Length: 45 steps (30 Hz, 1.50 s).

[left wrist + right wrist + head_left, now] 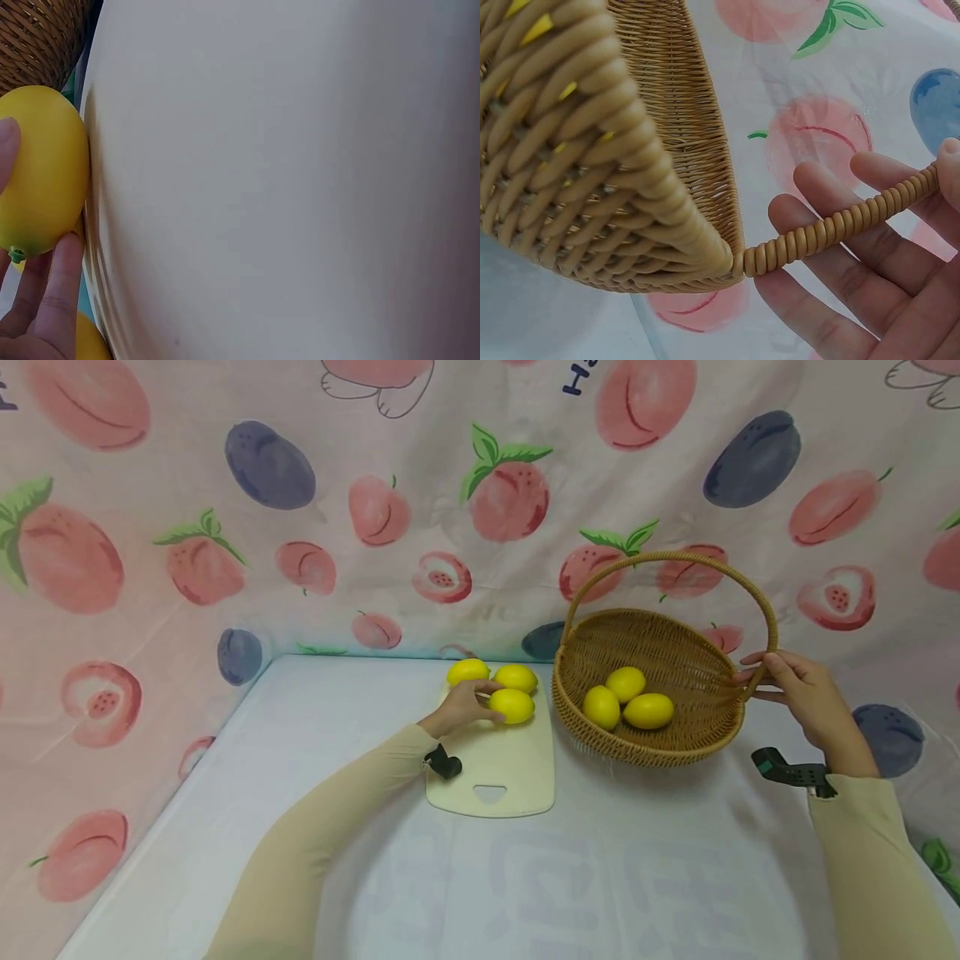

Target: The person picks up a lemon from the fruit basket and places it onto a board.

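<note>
In the head view my left hand (461, 708) pinches a yellow lemon (512, 707) over a cream cutting board (491, 768). The left wrist view shows the thumb on one side of this lemon (45, 165) and fingertips against its lower end. Two more lemons lie at the board's far end, one at the left (468, 671) and one at the right (516, 677). My right hand (806, 693) holds the handle of a wicker basket (648, 752) near its right base, with thumb and fingers about the handle (840, 225). Three lemons (626, 685) sit inside the basket, whose opening faces me.
A white-covered table (360, 877) spreads under everything. Behind it hangs a fruit-print cloth (442, 502), which also runs down the left side. The basket stands right of the board, its rim close to the board's edge.
</note>
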### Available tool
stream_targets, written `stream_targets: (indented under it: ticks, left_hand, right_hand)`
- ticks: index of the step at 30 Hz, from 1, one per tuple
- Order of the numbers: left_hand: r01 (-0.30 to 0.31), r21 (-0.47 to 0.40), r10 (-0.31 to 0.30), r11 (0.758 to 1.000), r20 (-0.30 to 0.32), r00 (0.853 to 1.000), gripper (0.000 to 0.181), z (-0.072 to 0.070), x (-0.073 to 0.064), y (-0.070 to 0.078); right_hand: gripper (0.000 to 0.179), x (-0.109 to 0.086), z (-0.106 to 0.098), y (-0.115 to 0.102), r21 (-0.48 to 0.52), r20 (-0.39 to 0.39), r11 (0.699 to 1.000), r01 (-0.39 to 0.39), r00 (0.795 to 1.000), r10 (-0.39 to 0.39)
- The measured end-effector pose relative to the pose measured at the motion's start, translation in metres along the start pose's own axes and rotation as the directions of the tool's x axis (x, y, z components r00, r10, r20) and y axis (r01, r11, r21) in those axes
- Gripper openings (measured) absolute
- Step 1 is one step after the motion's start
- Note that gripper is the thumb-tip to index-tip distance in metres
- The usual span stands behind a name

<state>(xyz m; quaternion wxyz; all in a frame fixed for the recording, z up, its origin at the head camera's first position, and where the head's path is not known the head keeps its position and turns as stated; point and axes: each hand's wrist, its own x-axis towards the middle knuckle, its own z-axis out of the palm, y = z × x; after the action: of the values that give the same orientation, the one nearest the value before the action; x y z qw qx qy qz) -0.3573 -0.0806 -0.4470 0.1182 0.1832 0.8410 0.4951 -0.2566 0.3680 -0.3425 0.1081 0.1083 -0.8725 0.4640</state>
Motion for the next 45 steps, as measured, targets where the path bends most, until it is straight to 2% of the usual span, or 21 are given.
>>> stream_targets:
  ticks: [6,16,25,35,45]
  left_hand:
    - [0.005,-0.01,-0.005,1.0,-0.002,1.0,0.059,0.0007,-0.0008,0.0018]
    - [-0.014,-0.018,0.014,1.0,0.003,1.0,0.059,-0.0022,-0.0006,-0.0031]
    - [-0.013,-0.048,0.015,0.999,0.029,0.999,0.056,-0.0054,-0.0012,-0.0046]
    - [-0.026,-0.041,0.029,0.999,0.059,0.998,0.054,-0.0026,-0.0012,-0.0056]
    - [-0.014,-0.038,0.016,0.999,0.027,1.0,0.057,-0.0006,0.0003,-0.0036]
  right_hand:
    - [0.031,0.0003,-0.0001,0.0006,-0.005,0.004,1.0,-0.004,1.0,0.004]
    - [0.032,0.0003,-0.0003,-0.0018,-0.011,-0.001,1.0,-0.011,1.0,0.011]
    - [0.033,0.0008,-0.0008,-0.0019,-0.032,-0.003,0.999,-0.029,1.0,0.029]
    - [0.034,-0.0003,-0.002,-0.0004,-0.037,0.004,0.999,-0.04,0.999,0.04]
    - [0.032,0.0001,-0.002,0.0001,-0.019,0.007,0.999,-0.035,0.999,0.035]
